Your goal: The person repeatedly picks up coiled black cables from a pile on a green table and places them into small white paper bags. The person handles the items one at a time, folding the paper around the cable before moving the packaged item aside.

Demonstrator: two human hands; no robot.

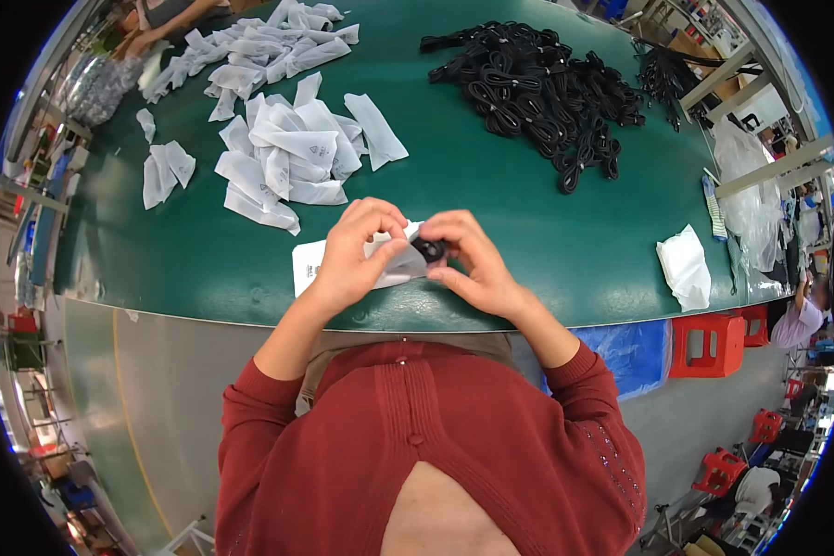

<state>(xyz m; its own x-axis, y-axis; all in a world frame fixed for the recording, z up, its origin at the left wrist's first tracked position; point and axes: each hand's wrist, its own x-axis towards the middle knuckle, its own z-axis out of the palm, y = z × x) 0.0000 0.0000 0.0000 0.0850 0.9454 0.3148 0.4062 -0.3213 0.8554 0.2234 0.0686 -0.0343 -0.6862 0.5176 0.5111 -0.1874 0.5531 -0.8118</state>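
Note:
Close to the front edge of the green table, my left hand (357,252) pinches a white pouch (402,270), its thumb and fingers near the pouch's right end. Printed marks show on the part of the pouch left of that hand. At the right end, my right hand (477,264) grips a black coiled cable (430,248) between thumb and fingers. The coil sits at the pouch's mouth; how far it reaches inside cannot be made out. Ahead and to the left lies a heap of plump white pouches (292,153). Bundled black cables (537,88) are piled at the far right.
The green table (417,185) curves around in front of me. More white pouches (259,46) lie at the far left, where another person's arm (171,26) reaches in. A stack of flat white pouches (686,269) rests at the right edge, above red stools (706,346).

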